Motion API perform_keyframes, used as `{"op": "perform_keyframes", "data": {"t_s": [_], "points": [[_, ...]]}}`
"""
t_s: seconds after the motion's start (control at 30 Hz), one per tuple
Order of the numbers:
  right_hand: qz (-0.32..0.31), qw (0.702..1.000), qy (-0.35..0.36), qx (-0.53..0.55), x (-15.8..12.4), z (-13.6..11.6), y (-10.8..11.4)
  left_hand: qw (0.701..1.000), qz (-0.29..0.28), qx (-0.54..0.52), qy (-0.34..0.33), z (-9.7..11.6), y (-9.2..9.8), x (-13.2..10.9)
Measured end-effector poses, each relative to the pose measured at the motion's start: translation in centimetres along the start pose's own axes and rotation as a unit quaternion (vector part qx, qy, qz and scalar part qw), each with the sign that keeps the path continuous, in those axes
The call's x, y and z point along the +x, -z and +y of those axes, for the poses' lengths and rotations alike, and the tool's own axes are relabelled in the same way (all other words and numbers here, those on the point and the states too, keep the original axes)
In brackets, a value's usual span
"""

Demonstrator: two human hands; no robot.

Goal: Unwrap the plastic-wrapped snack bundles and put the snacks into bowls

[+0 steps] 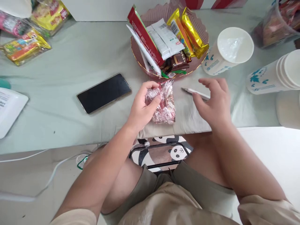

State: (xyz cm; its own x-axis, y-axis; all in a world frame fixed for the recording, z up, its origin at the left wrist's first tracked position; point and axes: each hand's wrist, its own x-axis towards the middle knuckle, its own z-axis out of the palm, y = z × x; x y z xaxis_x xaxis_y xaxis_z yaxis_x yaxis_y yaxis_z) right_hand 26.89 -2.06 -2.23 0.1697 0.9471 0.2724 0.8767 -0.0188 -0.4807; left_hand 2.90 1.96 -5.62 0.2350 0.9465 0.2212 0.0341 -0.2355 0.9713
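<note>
My left hand is closed around the left side of a crinkly clear bag of pink-wrapped sweets lying near the table's front edge. My right hand hovers just right of the bag with its fingers apart and curved, holding nothing. Under its fingertips lies a slim white tool with a metal tip on the cloth. Behind the bag stands a pink scalloped basket filled with several snack bars and packets.
A black phone lies left of the bag. A white paper cup and a stack of cups lie at the right. Snack packets sit far left, a white device at the left edge. A panda-print stool is below.
</note>
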Motion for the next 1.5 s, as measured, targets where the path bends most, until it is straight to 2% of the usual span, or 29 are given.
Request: {"op": "perform_keyframes", "data": {"t_s": [0.13,0.23,0.3,0.37,0.43,0.5,0.57,0.6,0.67,0.8,0.87,1.07,1.3,1.4,1.5], "points": [[-0.069,0.989,-0.055,-0.121,-0.1,3.2,0.6,0.997,-0.028,-0.049,0.047,0.2,-0.1,0.3],[-0.085,0.985,-0.088,-0.125,0.0,3.1,1.4,0.996,-0.017,-0.071,0.046,0.0,-0.3,0.4],[-0.074,0.987,-0.129,-0.055,-0.2,2.1,2.2,0.998,-0.007,-0.053,0.031,-0.3,-0.4,0.3],[-0.087,0.976,-0.167,0.105,-0.7,0.7,2.9,0.999,-0.01,-0.034,0.016,-0.5,-0.5,0.2],[-0.143,0.925,-0.178,0.304,-1.5,-0.8,3.4,0.999,-0.021,-0.024,0.003,-0.4,-0.6,0.2],[-0.23,0.849,-0.173,0.443,-2.4,-2.2,3.5,1.0,-0.027,-0.013,-0.006,-0.2,-0.6,0.3],[-0.309,0.788,-0.176,0.502,-3.0,-3.6,3.3,1.0,-0.025,0.0,-0.014,0.0,-0.6,0.4],[-0.338,0.768,-0.181,0.512,-3.1,-4.3,3.1,1.0,-0.021,0.005,-0.02,0.1,-0.7,0.5],[-0.365,0.749,-0.206,0.512,-3.2,-5.3,2.7,0.999,-0.012,0.013,-0.036,0.3,-0.8,0.5],[-0.369,0.75,-0.273,0.477,-3.0,-6.3,2.1,0.997,0.02,0.036,-0.065,0.4,-1.0,0.2],[-0.382,0.746,-0.281,0.468,-3.2,-6.4,2.1,0.995,0.036,0.052,-0.073,0.6,-1.0,-0.3],[-0.442,0.743,-0.25,0.436,-4.4,-6.3,2.8,0.992,0.084,0.066,-0.072,1.0,0.0,-1.9],[-0.502,0.738,-0.236,0.385,-6.0,-6.6,2.8,0.956,0.213,0.152,-0.134,-0.6,1.1,-1.1],[-0.505,0.766,-0.2,0.343,-6.3,-6.5,2.7,0.949,0.245,0.149,-0.131,-1.0,2.1,-0.3],[-0.447,0.844,-0.077,0.284,-6.2,-5.7,3.0,0.953,0.261,0.117,-0.094,-1.3,3.3,0.1]]}}
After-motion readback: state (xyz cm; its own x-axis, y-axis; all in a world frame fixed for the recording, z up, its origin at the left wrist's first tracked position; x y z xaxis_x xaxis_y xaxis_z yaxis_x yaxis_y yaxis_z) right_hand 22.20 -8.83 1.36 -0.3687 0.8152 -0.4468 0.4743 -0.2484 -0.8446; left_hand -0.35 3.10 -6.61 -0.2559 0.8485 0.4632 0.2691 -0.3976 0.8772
